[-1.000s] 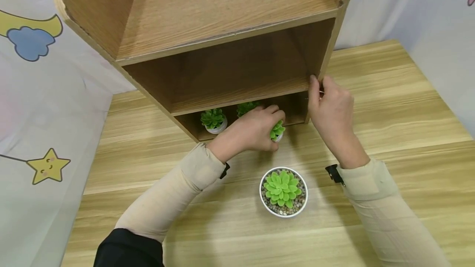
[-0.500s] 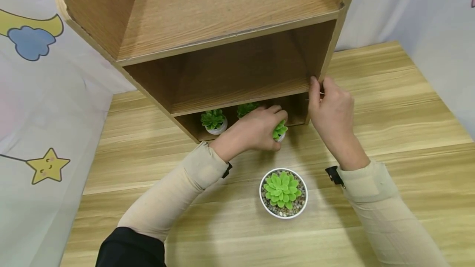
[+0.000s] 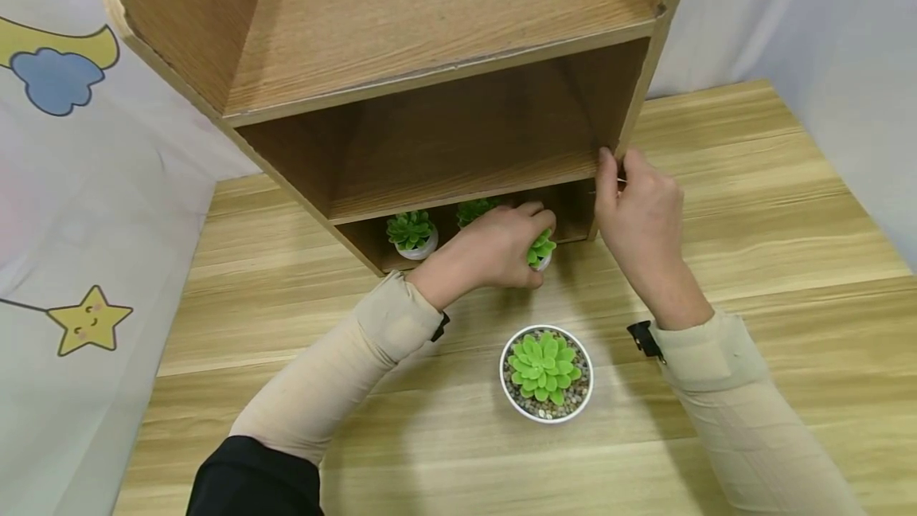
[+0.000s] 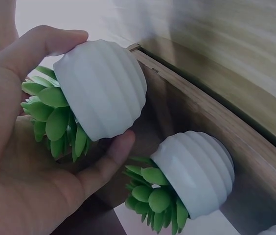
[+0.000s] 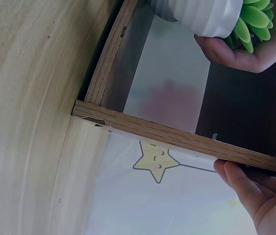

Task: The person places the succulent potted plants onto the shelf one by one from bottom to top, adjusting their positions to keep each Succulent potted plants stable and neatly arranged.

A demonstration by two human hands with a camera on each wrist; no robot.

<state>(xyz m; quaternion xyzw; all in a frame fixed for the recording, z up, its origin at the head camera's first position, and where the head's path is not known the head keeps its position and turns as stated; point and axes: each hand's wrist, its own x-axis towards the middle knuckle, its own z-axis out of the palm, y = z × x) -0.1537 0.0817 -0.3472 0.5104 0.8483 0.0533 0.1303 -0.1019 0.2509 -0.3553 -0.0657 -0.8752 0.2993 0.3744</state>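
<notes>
In the head view, my left hand (image 3: 494, 249) is at the mouth of the wooden shelf's (image 3: 437, 68) bottom compartment. Its thumb and fingers grip a small potted succulent (image 4: 103, 90) by the white ribbed pot. The left wrist view shows that pot raised off the board, beside a second potted succulent (image 4: 196, 171) inside the compartment. From above, my left hand hides most of the held pot. My right hand (image 3: 641, 221) pinches the shelf's right side panel (image 5: 177, 137), thumb at the front edge and fingers on the outer side.
Inside the bottom compartment are a left potted succulent (image 3: 411, 231) and a partly hidden middle one (image 3: 474, 209). A larger succulent in a round white pot with pebbles (image 3: 546, 373) stands on the wooden table (image 3: 795, 373) in front. A printed cloth (image 3: 93, 229) borders the left.
My left hand has shifted very slightly right with the potted succulent between one second and half a second ago. My right hand stays on the shelf panel.
</notes>
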